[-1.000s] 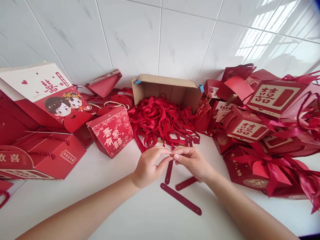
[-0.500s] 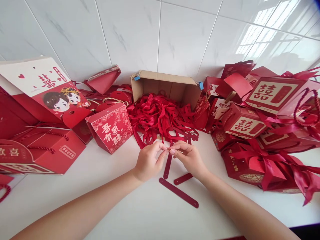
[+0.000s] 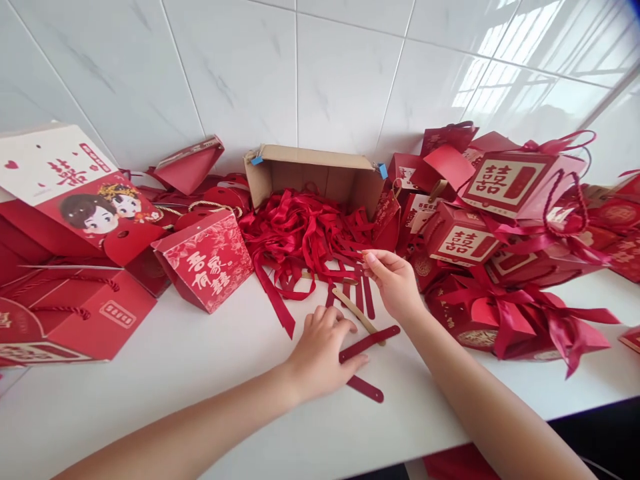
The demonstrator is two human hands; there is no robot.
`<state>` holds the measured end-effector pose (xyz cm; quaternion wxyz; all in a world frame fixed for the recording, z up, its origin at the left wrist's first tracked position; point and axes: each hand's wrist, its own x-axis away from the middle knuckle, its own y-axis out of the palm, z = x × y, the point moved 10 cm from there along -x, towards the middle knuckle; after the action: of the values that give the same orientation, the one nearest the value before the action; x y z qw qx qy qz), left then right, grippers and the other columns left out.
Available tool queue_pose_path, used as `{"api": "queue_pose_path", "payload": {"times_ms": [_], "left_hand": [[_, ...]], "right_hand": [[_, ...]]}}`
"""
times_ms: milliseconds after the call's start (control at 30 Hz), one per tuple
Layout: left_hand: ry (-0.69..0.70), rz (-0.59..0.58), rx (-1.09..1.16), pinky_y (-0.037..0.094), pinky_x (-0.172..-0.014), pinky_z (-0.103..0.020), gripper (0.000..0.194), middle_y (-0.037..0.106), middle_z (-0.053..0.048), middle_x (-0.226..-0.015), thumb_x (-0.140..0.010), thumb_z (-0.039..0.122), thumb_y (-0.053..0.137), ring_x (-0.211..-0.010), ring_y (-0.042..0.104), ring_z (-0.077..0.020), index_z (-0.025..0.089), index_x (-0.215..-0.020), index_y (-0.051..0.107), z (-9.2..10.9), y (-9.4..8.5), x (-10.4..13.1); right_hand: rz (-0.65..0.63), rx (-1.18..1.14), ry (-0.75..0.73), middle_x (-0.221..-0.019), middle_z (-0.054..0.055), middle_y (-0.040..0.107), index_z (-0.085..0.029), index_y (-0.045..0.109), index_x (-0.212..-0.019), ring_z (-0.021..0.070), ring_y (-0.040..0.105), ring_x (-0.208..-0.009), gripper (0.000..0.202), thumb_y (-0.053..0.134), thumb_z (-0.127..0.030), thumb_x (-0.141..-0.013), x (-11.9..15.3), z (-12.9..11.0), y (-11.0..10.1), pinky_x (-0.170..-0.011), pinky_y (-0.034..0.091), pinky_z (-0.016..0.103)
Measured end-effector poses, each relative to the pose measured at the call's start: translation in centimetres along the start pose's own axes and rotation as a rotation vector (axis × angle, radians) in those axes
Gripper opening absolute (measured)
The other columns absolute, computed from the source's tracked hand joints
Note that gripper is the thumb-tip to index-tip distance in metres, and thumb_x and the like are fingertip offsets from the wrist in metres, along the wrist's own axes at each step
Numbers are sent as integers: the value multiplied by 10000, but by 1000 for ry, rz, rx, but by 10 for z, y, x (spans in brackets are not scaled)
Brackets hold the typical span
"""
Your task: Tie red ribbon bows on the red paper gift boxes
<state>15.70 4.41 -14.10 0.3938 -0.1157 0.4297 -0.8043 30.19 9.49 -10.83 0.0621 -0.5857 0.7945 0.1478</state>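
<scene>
White marbled tiles (image 3: 240, 73) are rising behind a white surface (image 3: 250, 407). At its back edge, an open carton (image 3: 310, 155) is lying on its side, its mouth facing me, probably to keep its tangle of red ribbons (image 3: 305, 220) within reach. Midway between back and front edges, my right hand (image 3: 397, 283) is pinching a small piece (image 3: 365, 253), apparently fingertips-only because it is so tiny; I cannot tell what it is. Nearer the front edge, my left hand (image 3: 320, 353) is curving loosely, thumb and forefinger parted around the end of a red strip (image 3: 375, 340); I cannot tell whether they are touching it. I am counting one gold strip (image 3: 356, 310) crossing beneath it and a second red strip (image 3: 367, 389) running under my left hand; more are overlapping by the ribbons, too jumbled to count. One flower-printed box (image 3: 207, 263) is standing towards the left edge; two cream-panelled boxes (image 3: 493, 183) are resting among others towards the right edge.
</scene>
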Motion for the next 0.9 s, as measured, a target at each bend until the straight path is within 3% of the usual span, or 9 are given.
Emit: {"api": "queue_pose_path", "payload": {"times_ms": [100, 200, 333, 433, 500, 600, 733, 900], "left_hand": [[-11, -30, 114, 426, -898, -509, 129, 608, -82, -985, -747, 248, 700, -1010, 517, -310, 201, -858, 655, 5, 10, -2], [-19, -32, 246, 493, -766, -378, 42, 628, -30, -813, -809, 182, 584, -817, 588, -217, 197, -771, 589, -1, -1, -3], [-203, 129, 460, 482, -529, -255, 115, 626, 8, -692, -840, 306, 573, -557, 568, -134, 192, -822, 577, -38, -48, 7], [-336, 341, 547, 512, -572, -267, 165, 685, -21, -745, -756, 343, 684, -628, 620, -157, 188, -797, 647, -65, -87, 24], [-345, 387, 569, 528, -632, -289, 173, 705, -35, -775, -735, 354, 716, -704, 646, -182, 190, -777, 681, -68, -100, 30], [-301, 338, 720, 530, -646, -306, 232, 691, -30, -765, -780, 420, 686, -717, 651, -185, 189, -773, 660, -58, -97, 32], [-248, 175, 1058, 542, -644, -301, 263, 645, 19, -700, -797, 402, 690, -651, 648, -148, 199, -805, 524, -32, -76, 33], [-234, 35, 1066, 479, -556, -223, 326, 534, 95, -640, -804, 239, 693, -584, 584, -95, 239, -931, 393, -16, -58, 39]], "right_hand": [[-36, 29, -24, -790, 8, 683, -227, 727, -815, 125, 585, -701, 169, 733, -386, -758, 6, -5, 11, -686, 485, 273], [-90, 63, -48, -801, 18, 687, -219, 726, -763, 147, 601, -733, 151, 747, -367, -741, 15, -12, 25, -690, 491, 285], [-101, 63, -107, -841, 21, 671, -238, 737, -760, 162, 605, -805, 105, 731, -343, -766, 22, -25, 28, -749, 484, 307], [-27, 71, -220, -879, 13, 641, -280, 747, -808, 161, 581, -884, 44, 706, -297, -806, 30, -41, 21, -806, 462, 310], [-31, 93, -268, -881, 13, 630, -298, 748, -828, 161, 578, -880, 63, 691, -271, -827, 39, -48, 25, -803, 465, 316], [-189, 108, -277, -890, 23, 636, -305, 747, -861, 167, 596, -848, 98, 677, -237, -845, 57, -51, 49, -772, 490, 329], [-400, 114, -340, -870, 31, 642, -313, 734, -947, 179, 607, -846, 187, 655, -168, -858, 84, -55, 77, -744, 505, 333], [-424, 73, -247, -844, 6, 634, -336, 718, -957, 153, 589, -828, 197, 641, -173, -877, 89, -45, 81, -747, 488, 307]]}}
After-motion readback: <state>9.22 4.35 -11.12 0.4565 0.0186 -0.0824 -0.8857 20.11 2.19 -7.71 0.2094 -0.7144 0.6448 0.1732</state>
